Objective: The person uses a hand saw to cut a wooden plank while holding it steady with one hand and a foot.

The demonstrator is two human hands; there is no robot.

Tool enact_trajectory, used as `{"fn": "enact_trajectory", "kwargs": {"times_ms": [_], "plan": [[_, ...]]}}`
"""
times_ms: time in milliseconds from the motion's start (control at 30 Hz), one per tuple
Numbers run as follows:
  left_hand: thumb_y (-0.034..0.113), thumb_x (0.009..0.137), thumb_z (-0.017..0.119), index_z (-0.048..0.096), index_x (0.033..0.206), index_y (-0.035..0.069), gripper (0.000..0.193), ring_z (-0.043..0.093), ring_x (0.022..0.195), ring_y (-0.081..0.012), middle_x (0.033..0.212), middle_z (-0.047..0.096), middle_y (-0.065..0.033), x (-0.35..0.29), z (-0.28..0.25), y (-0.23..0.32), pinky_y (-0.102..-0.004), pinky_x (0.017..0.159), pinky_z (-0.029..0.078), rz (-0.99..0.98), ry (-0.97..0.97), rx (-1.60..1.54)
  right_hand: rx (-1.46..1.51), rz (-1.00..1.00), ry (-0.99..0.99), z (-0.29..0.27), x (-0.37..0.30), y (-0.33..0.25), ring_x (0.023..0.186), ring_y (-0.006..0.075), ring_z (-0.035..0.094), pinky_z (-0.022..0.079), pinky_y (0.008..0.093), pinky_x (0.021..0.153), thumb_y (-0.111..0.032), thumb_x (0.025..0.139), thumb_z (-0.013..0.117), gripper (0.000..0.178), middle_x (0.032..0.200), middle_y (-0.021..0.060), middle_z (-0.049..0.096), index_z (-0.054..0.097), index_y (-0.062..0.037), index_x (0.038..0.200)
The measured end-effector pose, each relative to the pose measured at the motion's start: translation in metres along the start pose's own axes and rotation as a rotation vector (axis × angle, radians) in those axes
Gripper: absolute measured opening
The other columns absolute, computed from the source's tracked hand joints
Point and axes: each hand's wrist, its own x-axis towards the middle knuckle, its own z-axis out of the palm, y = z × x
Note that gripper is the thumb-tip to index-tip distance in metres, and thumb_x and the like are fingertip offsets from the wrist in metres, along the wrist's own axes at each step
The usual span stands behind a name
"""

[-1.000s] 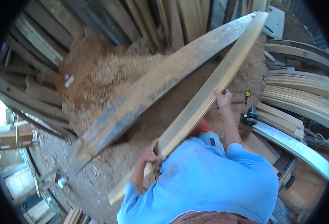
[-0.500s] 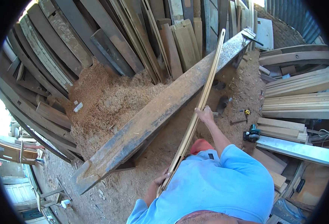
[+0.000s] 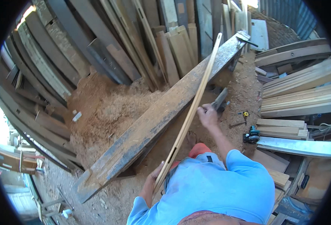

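Note:
A long pale wooden plank [image 3: 195,101] stands on its edge, running from my waist up toward the far end of a worn grey workbench beam [image 3: 143,131]. My left hand [image 3: 157,175] grips the plank's near end, close to a slot cut in it. My right hand [image 3: 207,114] holds the plank about midway along, on its right side. The plank lies just right of the beam, along it. My blue shirt [image 3: 210,191] fills the lower middle.
A sawdust heap [image 3: 105,108] lies left of the beam, under dark boards [image 3: 71,52] leaning at the back. Stacked pale planks [image 3: 300,97] fill the right. A teal power tool [image 3: 251,135] and a yellow tape measure [image 3: 245,113] lie on the ground. My bare foot [image 3: 191,138] shows.
The plank has turned from showing its broad face to standing on edge. My right hand has slid closer along it, and the view has tilted up toward the leaning boards.

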Motion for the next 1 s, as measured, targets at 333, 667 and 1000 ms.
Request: {"fn": "enact_trajectory", "kwargs": {"times_ms": [333,667,1000], "plan": [[0.082,0.092,0.045,0.072,0.116,0.010,0.080,0.070,0.075,-0.0222,0.089,0.073,-0.0092,0.014,0.005,0.140,-0.0383,0.073,0.059,-0.024,0.089,0.407,-0.024,0.321,-0.296,0.103,0.020,-0.008,0.120,0.0433,0.065,0.052,0.0483,0.101,-0.051,0.083,0.074,0.077,0.125,0.0311,0.066,0.058,0.0061,0.132],[0.026,0.070,0.075,0.055,0.141,0.012,0.075,0.066,0.110,-0.0454,0.117,0.070,-0.0267,-0.025,0.060,0.173,-0.0515,0.100,0.053,0.369,0.473,1.504,-0.018,0.413,-0.353,0.102,0.033,-0.031,0.112,0.0420,0.069,0.055,0.0477,0.094,-0.046,0.081,0.076,0.065,0.115,0.0329,0.070,0.070,0.0101,0.114],[0.025,0.069,0.074,0.069,0.114,0.005,0.050,0.068,0.105,-0.0434,0.109,0.072,-0.0260,-0.043,0.023,0.253,-0.0495,0.094,0.054,0.456,0.592,1.597,0.034,0.194,-0.143,0.106,0.073,-0.023,0.100,0.0411,0.072,0.053,0.0490,0.087,-0.054,0.094,0.063,0.062,0.097,0.0298,0.073,0.073,0.0074,0.098]]}}
